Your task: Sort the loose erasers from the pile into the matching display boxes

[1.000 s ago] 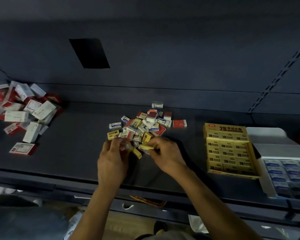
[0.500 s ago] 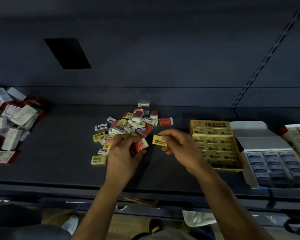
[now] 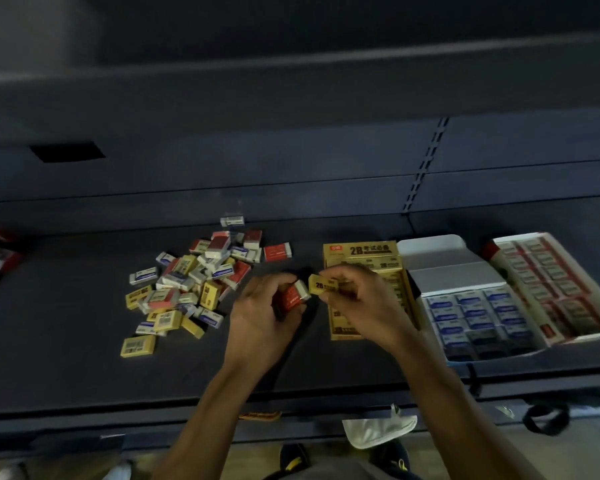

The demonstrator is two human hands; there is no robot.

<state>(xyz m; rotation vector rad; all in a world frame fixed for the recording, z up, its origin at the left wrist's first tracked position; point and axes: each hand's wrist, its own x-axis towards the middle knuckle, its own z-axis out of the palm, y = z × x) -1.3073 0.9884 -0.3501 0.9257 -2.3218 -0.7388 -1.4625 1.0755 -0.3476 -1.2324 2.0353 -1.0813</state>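
My right grip [image 3: 364, 303] pinches a yellow eraser [image 3: 321, 284] just beside the yellow display box [image 3: 361, 251] while my left grip [image 3: 264, 313] curls round a red eraser [image 3: 293, 296]; held so close, one bump could drop either.

Dim, bluish light; soft overall blur, heavier toward the edges; wide-angle bending of straight lines at the margins

Shelf [image 3: 66, 358]: dark, flat, running left to right.
Slotted upright [image 3: 426, 164]: far right, on the back panel.
White cloth [image 3: 378, 429]: near, below shelf edge.
Black strap loop [image 3: 546, 419]: near right.
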